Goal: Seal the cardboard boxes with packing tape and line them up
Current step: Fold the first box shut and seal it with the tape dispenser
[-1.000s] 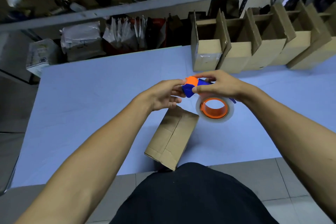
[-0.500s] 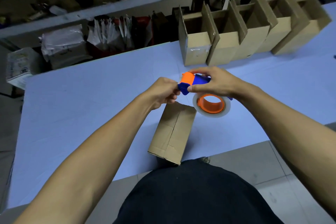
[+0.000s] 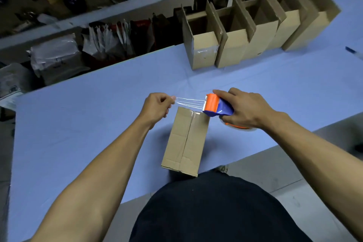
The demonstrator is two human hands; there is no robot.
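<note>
A closed cardboard box [image 3: 185,141] lay flat on the pale blue bench [image 3: 78,124], close to the near edge and just in front of the person, its centre seam facing up and running away from them. The far end of the box sat beneath the two hands.

The right hand [image 3: 245,109] was wrapped over a blue and orange tape dispenser [image 3: 215,106], fingers curled round its body, with the index finger laid along the top towards the orange head. The roll of clear tape [image 3: 238,126] showed only as a sliver under the palm. The left hand [image 3: 157,107] was held a little to the left of it, finger and thumb pinching the free end of the tape strip [image 3: 189,102]. The strip stretched taut between the two hands, glinting in thin white lines, just above the far edge of the box. Whether it touched the cardboard there I could not tell.

At the back of the bench a row of boxes [image 3: 253,25] stood upright side by side, top flaps open, slanting off to the right; the nearest one had clear tape across its front face. A pen [image 3: 353,51] lay by the right edge of the bench. Behind the bench ran a shelf [image 3: 117,8] crowded with bags and packages.
</note>
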